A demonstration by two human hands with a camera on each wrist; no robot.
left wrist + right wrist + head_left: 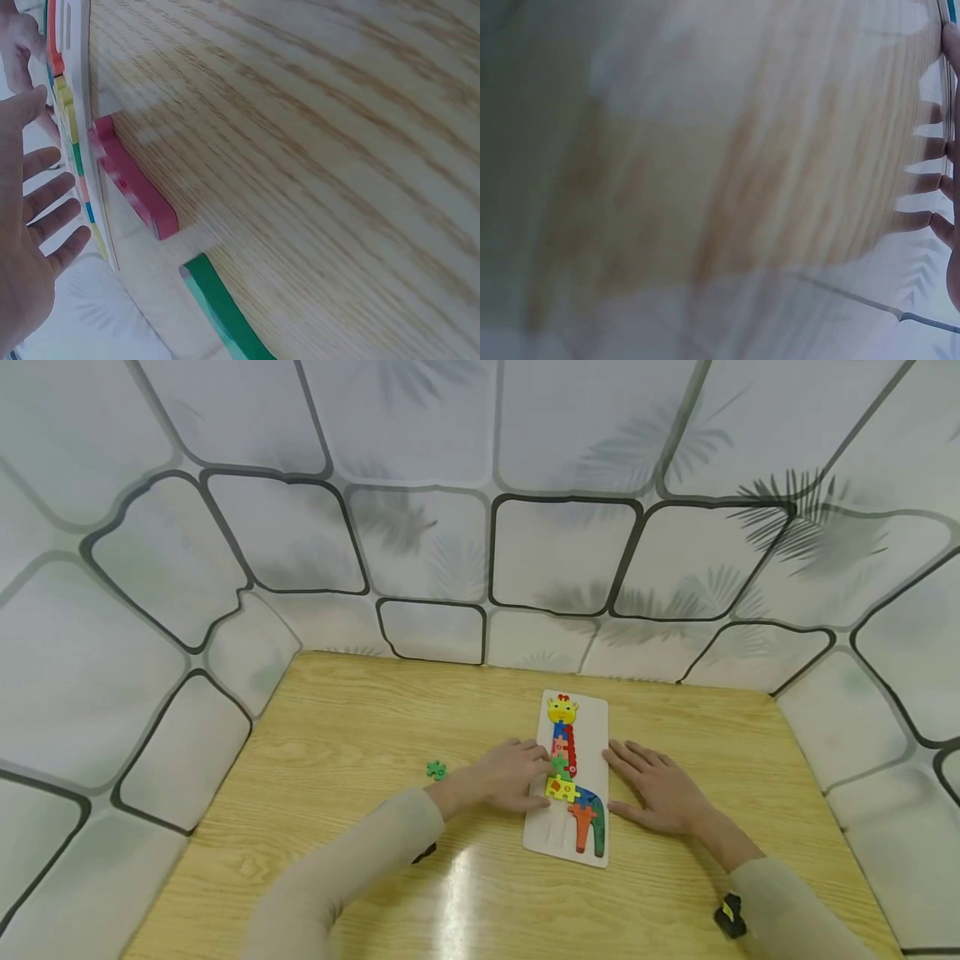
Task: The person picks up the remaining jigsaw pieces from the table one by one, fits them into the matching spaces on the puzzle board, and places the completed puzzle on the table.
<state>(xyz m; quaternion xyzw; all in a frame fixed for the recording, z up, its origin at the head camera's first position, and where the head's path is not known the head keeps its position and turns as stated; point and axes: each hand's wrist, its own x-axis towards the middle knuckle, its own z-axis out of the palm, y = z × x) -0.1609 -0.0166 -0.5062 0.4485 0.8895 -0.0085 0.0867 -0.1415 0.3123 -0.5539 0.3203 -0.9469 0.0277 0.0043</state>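
Note:
A white puzzle board (592,722) lies upright to me on the wooden table, with a giraffe of coloured pieces in it. Its yellow head (562,710) is at the far end; an orange leg (581,827) and a dark green leg fill the near right. Empty leg slots show at the near left. My left hand (510,775) reaches over the board's left edge, fingers extended at the giraffe's neck. My right hand (663,789) rests on the table, fingertips at the board's right edge. In the left wrist view, a loose dark pink piece (139,180) lies beside the board.
A loose green piece (437,769) lies on the table (360,718), left of the board and near my left wrist. Patterned fabric walls (431,631) enclose the back and both sides of the table.

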